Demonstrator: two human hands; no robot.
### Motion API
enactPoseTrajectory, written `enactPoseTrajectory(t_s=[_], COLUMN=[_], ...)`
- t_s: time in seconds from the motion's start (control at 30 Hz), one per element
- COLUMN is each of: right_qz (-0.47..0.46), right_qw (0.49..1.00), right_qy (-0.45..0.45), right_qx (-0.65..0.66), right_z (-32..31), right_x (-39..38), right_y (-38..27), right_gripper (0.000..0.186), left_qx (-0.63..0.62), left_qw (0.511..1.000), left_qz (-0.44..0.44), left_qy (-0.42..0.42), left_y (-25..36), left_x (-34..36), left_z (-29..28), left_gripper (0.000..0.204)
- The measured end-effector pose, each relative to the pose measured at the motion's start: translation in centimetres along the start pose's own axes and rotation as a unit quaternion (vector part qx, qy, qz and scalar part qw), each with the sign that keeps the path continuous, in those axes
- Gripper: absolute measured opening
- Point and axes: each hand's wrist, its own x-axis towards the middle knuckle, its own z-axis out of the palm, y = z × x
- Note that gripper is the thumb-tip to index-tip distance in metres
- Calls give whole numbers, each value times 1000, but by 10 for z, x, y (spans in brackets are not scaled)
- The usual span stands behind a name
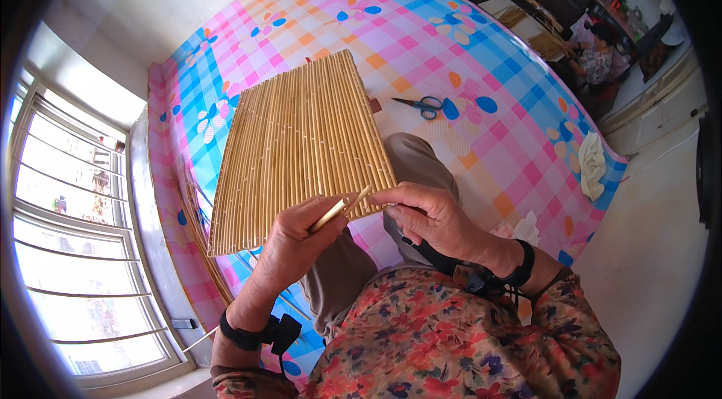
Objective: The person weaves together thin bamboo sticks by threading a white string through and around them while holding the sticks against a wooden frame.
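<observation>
The left hand clasps a pale stick while the right hand's fingers seemingly pinch the five-o'clock corner of the cane panel, toward eleven o'clock, where uneven pulling could loosen canes.

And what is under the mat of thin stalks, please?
At the right edge of the stalk mat, a small reddish-brown piece peeks out; the patterned sheet shows around it. Whatever else lies beneath the mat is covered.

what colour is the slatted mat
The mat is golden tan, best seen in the head view.
</observation>
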Motion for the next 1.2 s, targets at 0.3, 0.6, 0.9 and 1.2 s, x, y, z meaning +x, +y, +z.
enactPoseTrajectory(t_s=[0.3, 0.6, 0.9, 1.2], right_qz=[32, -16, -27, -8], right_qw=[999, 1000, 999, 1000], right_qy=[4, 25, 16, 24], right_qx=[-6, 9, -2, -14], right_z=[2, 11, 14, 9], right_x=[-5, -8, -8, -8], right_y=[2, 7, 9, 6], right_gripper=[20, 19, 18, 16], left_qx=[49, 84, 111, 142], left_qw=[999, 996, 988, 986], left_qz=[17, 39, 103, 89], left_qy=[-6, -2, 27, 15], left_y=[1, 3, 1, 6], left_x=[-4, -8, -10, -11], left_z=[2, 4, 12, 12], left_gripper=[33, 35, 35, 42])
